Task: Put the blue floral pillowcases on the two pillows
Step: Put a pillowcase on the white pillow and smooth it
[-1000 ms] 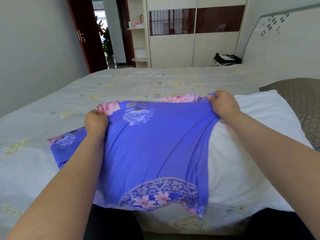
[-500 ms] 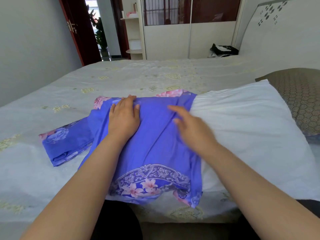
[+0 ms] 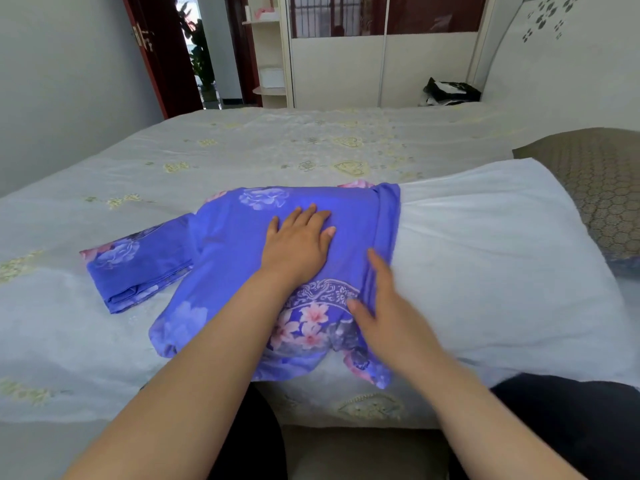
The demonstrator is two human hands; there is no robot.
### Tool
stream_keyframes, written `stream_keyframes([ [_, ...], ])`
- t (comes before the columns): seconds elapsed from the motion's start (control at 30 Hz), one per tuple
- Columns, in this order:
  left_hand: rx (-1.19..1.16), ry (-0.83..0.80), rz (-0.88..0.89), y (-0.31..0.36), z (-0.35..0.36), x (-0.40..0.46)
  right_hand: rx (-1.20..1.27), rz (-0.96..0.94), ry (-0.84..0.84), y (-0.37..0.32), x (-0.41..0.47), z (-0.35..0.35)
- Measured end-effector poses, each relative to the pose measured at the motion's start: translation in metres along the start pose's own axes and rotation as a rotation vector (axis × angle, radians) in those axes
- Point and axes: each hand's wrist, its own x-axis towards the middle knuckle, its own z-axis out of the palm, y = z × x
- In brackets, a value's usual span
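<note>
A white pillow point(image 3: 491, 258) lies across the near edge of the bed. A blue floral pillowcase point(image 3: 228, 258) covers its left end, and the case's open hem runs beside the bare white part. My left hand point(image 3: 298, 244) lies flat, fingers straight, on top of the covered end. My right hand point(image 3: 381, 313) is open with straight fingers against the pillowcase hem near the front. A second blue floral pillowcase point(image 3: 138, 268) lies folded on the bed to the left, partly under the first.
A grey-brown patterned pillow point(image 3: 595, 188) sits at the right, behind the white one. The bed sheet point(image 3: 277, 147) stretches far back. A black bag point(image 3: 450, 91) rests by the headboard, with a wardrobe point(image 3: 381, 64) and an open doorway point(image 3: 201, 50) behind.
Both hands let go of the pillowcase's far edge, which they were gripping a second ago. The left now lies flat on the covered end; the right has slid toward the near hem.
</note>
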Motion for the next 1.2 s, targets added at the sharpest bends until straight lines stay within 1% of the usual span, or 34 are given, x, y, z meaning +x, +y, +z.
stream_keyframes([
  [0.03,-0.015,-0.003,-0.003,-0.001,0.000,0.003,-0.055,0.010,0.034,0.012,-0.008,0.003],
  [0.07,-0.035,-0.006,-0.003,-0.003,-0.001,0.004,-0.069,0.034,0.142,0.030,-0.011,-0.002],
  [0.13,-0.066,-0.013,0.021,-0.007,-0.002,0.003,0.019,0.163,0.399,0.074,-0.008,-0.021],
  [0.17,-0.058,-0.009,0.042,-0.008,-0.002,0.001,0.024,0.227,0.470,0.092,-0.007,-0.029],
  [0.2,-0.029,0.007,0.062,-0.009,-0.002,-0.003,-0.012,0.258,0.489,0.103,-0.008,-0.030],
  [0.27,0.055,0.100,0.081,-0.007,-0.004,-0.013,-0.050,0.223,0.468,0.105,-0.010,-0.018],
  [0.3,0.088,0.175,0.083,-0.003,-0.005,-0.020,-0.019,0.200,0.477,0.103,-0.012,-0.011],
  [0.37,0.137,0.330,0.110,0.007,-0.005,-0.038,0.106,0.202,0.546,0.097,-0.017,0.001],
  [0.43,0.165,0.432,0.167,0.016,0.003,-0.059,0.232,0.281,0.592,0.098,-0.022,0.006],
  [0.47,0.173,0.451,0.198,0.020,0.009,-0.069,0.258,0.338,0.549,0.098,-0.024,0.008],
  [0.5,0.183,0.455,0.231,0.022,0.014,-0.079,0.265,0.409,0.448,0.098,-0.026,0.009],
  [0.57,0.190,0.470,0.294,0.022,0.023,-0.095,0.286,0.616,0.161,0.093,-0.024,0.010],
  [0.6,0.181,0.484,0.323,0.021,0.027,-0.101,0.346,0.712,0.028,0.091,-0.023,0.009],
  [0.63,0.169,0.491,0.351,0.020,0.030,-0.107,0.437,0.770,-0.074,0.091,-0.021,0.007],
  [0.67,0.158,0.482,0.376,0.019,0.033,-0.113,0.544,0.788,-0.153,0.092,-0.018,0.005],
  [0.7,0.156,0.469,0.395,0.017,0.036,-0.119,0.681,0.769,-0.199,0.094,-0.016,0.005],
  [0.73,0.169,0.450,0.405,0.015,0.039,-0.123,0.846,0.727,-0.200,0.092,-0.014,0.004],
  [0.77,0.193,0.431,0.407,0.011,0.041,-0.127,0.982,0.688,-0.135,0.091,-0.011,0.006],
  [0.8,0.225,0.404,0.399,0.009,0.043,-0.130,1.064,0.655,-0.020,0.087,-0.007,0.008],
  [0.83,0.266,0.381,0.384,0.006,0.045,-0.133,1.065,0.621,0.114,0.081,-0.003,0.009],
  [0.9,0.324,0.339,0.334,0.001,0.047,-0.136,0.884,0.516,0.392,0.064,0.003,0.005],
  [0.93,0.341,0.319,0.292,0.000,0.045,-0.136,0.796,0.422,0.498,0.055,0.007,0.000],
  [0.97,0.344,0.308,0.233,-0.003,0.041,-0.133,0.733,0.318,0.559,0.043,0.009,-0.007],
  [1.03,0.241,0.316,0.109,-0.009,0.025,-0.124,0.597,0.124,0.581,0.014,0.015,-0.026],
  [1.1,0.014,0.410,0.032,-0.007,-0.006,-0.113,0.464,-0.041,0.587,-0.023,0.029,-0.050],
  [1.2,-0.419,0.576,-0.060,0.009,-0.055,-0.095,0.239,-0.274,0.581,-0.085,0.063,-0.090],
])
